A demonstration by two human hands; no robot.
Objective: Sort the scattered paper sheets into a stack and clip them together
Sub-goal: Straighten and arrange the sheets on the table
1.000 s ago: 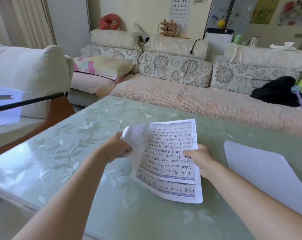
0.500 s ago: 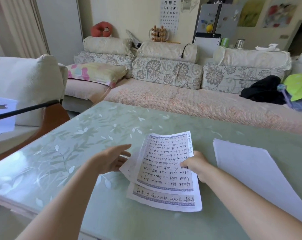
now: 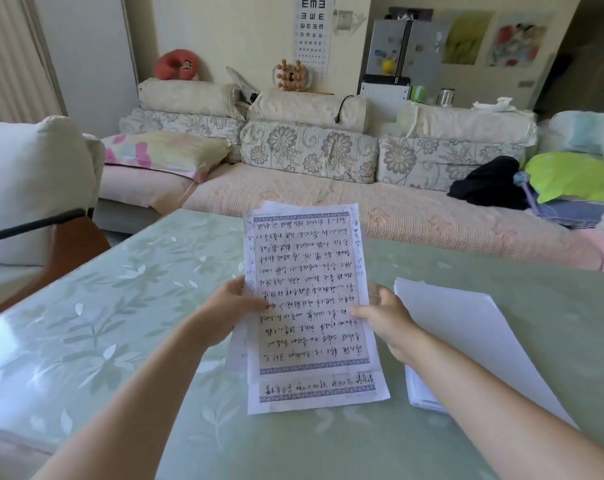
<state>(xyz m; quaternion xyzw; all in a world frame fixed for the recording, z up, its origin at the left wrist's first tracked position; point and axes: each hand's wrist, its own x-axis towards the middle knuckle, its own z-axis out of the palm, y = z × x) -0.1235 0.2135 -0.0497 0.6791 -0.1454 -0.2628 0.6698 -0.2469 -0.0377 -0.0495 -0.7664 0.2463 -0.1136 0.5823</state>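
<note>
Since half second ago: handwritten white paper sheets with blue border point(image 3: 311, 299) raised from near-flat to tilted up over pale green leaf-patterned table point(image 3: 120, 323). Left hand point(image 3: 224, 313), open before, pinches left edge, thumb on front. Right hand point(image 3: 385, 317) pinches right edge. Blank white sheet pile point(image 3: 466, 341) lies just right.

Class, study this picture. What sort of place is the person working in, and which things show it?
Probably a home living room: a long sofa with floral cushions, a red neck pillow behind it, and a leaf-patterned table below the handwritten sheets.
</note>
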